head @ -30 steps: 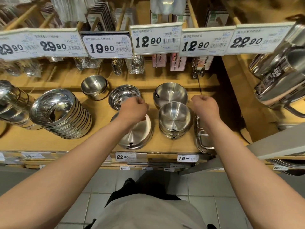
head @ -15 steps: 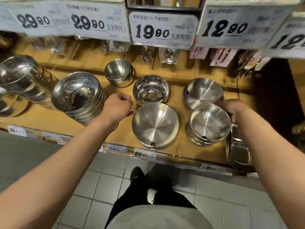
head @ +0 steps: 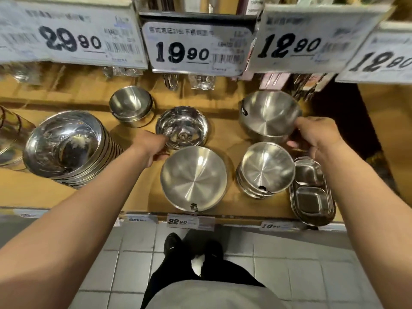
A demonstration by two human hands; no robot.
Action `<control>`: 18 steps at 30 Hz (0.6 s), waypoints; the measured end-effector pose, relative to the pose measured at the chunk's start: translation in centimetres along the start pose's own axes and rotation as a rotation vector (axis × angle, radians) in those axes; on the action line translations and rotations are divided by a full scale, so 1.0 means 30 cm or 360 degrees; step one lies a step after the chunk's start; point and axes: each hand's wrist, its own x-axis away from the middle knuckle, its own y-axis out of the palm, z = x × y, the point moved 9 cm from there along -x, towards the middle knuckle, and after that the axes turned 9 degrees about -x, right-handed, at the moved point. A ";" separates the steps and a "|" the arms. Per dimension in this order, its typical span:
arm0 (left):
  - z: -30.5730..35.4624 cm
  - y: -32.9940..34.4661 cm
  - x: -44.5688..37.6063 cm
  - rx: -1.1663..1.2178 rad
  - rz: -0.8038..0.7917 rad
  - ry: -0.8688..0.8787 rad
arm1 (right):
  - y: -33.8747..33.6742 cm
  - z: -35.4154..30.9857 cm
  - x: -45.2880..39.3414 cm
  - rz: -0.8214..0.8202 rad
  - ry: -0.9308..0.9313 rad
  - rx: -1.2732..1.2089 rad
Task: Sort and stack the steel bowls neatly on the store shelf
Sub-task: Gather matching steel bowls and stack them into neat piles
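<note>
Right hand now has thumb and fingers curled on the near rim of the deep brushed-steel bowl at the back right of the wooden shelf; half a second ago it sat lower, beside the stack of brushed steel bowls. Left hand, earlier a fist over bare shelf, now pinches the near rim of the polished mirror-finish steel bowl. The wide shallow steel bowl sits untouched in front.
</note>
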 end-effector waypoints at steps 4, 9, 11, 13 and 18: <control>0.014 0.016 -0.006 -0.0039 0.0013 0.0033 | -0.005 -0.040 0.045 -0.0034 -0.0013 -0.0045; 0.029 -0.019 0.003 -0.0015 0.0002 0.0027 | 0.003 -0.069 0.083 -0.0076 -0.0023 -0.0068; 0.030 -0.050 0.007 -0.0006 0.0028 0.0029 | 0.012 -0.086 0.098 -0.0091 -0.0044 -0.0072; 0.031 -0.072 0.011 -0.0029 0.0006 0.0035 | 0.021 -0.103 0.110 -0.0095 -0.0082 -0.0050; 0.042 -0.109 0.029 0.0047 0.0003 0.0051 | 0.056 -0.124 0.131 -0.0142 -0.0071 -0.0026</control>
